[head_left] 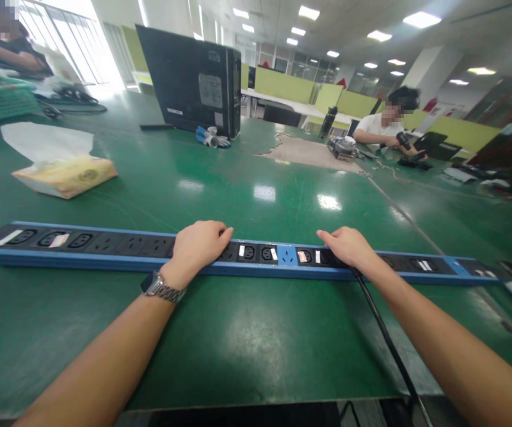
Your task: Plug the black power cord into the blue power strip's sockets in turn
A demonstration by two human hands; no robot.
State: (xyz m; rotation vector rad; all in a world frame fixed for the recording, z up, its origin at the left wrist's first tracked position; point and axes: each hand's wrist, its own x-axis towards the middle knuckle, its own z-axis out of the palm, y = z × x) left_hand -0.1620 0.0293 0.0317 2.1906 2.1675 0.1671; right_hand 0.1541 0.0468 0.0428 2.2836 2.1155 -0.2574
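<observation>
A long blue-edged black power strip [262, 270] lies across the table, with rows of sockets and several small white stickers on its face. My left hand [198, 244], a watch on its wrist, is closed over the strip left of the middle, its fingertips hidden behind the far edge. Farther right, my right hand [349, 244] is closed at the sockets, thumb pointing left. From under its palm a black power cord [383, 329] runs down past the table's near edge. The cord's plug end is hidden by that hand.
On the green table [220, 350] are a tissue pack [72, 177], a black computer case [194, 80] and blue-grey gloves [213, 137]. A green basket [2, 101] is at far left. One person [378, 127] sits at back right, another [9, 47] at upper left.
</observation>
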